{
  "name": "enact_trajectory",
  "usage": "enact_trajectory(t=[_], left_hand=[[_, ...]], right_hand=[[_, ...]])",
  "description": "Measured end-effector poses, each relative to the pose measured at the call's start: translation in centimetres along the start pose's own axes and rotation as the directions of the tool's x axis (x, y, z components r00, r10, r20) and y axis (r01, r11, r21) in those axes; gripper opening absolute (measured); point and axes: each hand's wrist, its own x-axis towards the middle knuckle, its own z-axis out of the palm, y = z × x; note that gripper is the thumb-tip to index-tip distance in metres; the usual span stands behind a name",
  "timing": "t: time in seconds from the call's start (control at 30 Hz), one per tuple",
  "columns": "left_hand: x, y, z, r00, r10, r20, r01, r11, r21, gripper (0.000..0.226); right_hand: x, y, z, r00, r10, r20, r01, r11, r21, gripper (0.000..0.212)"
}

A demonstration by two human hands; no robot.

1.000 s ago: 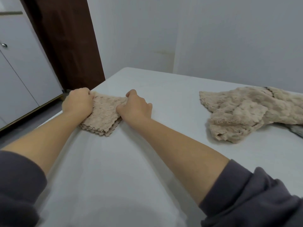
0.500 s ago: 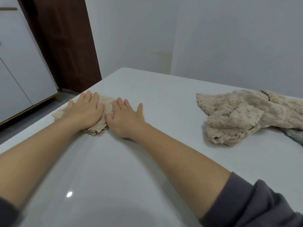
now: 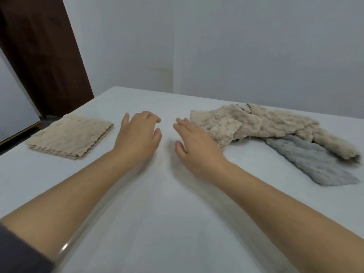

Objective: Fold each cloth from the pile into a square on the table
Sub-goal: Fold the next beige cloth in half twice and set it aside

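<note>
A beige fleecy cloth folded into a square (image 3: 71, 135) lies flat near the table's left edge. A pile of unfolded cloths sits at the right: crumpled beige cloths (image 3: 256, 123) on top and a grey cloth (image 3: 313, 162) sticking out below them. My left hand (image 3: 138, 133) hovers over bare table to the right of the folded square, fingers loosely curled, holding nothing. My right hand (image 3: 194, 141) is spread open, its fingers at the left edge of the beige pile.
The white table (image 3: 157, 223) ends at its left edge close to the folded square. A dark brown door (image 3: 39, 56) and a white cabinet (image 3: 11, 107) stand beyond that edge. Pale walls close off the back.
Both hands have lifted off the folded beige cloth and moved right toward the pile. The folded square now lies alone at the left; my view has swung right.
</note>
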Motion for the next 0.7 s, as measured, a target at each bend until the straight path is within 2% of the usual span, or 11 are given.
enact_trajectory(t=[0.13,0.23,0.3,0.37,0.43,0.53,0.63,0.7], left_hand=[[0.4,7.8,1.1,0.991,0.124,-0.052,-0.129,0.984,-0.119,0.027],[0.7,11.9,2.2,0.99,0.105,-0.097,-0.12,0.98,-0.157,0.024],[1.5,13.5,3.2,0.995,0.084,-0.06,-0.089,0.992,-0.09,0.027],[2.3,14.3,3.7,0.997,0.056,0.053,-0.057,0.998,0.031,0.031],[2.7,14.6,3.9,0.996,0.053,0.075,-0.06,0.994,0.095,0.022],[2.5,14.8,3.1,0.986,0.16,-0.051,-0.158,0.987,0.042,0.019],[2.0,14.8,1.8,0.929,0.313,-0.196,-0.319,0.948,0.003,0.017],[1.6,14.1,1.1,0.93,0.306,-0.203,-0.301,0.952,0.055,0.017]], right_hand=[[-4.0,6.8,-3.4,0.981,0.126,-0.15,-0.144,0.983,-0.114,0.044],[-5.1,10.9,-4.7,0.966,0.193,-0.174,-0.223,0.958,-0.179,0.047],[-5.0,12.7,-5.2,0.964,0.211,-0.163,-0.245,0.942,-0.229,0.05],[-4.4,13.7,-5.3,0.967,0.202,-0.159,-0.238,0.934,-0.266,0.049],[-3.8,14.1,-5.1,0.971,0.178,-0.158,-0.218,0.933,-0.287,0.047],[-3.2,13.9,-4.9,0.971,0.113,-0.208,-0.164,0.955,-0.246,0.047],[-2.9,13.4,-5.7,0.974,0.036,-0.224,-0.079,0.979,-0.19,0.041],[-3.2,12.9,-6.6,0.97,0.034,-0.24,-0.06,0.993,-0.101,0.042]])
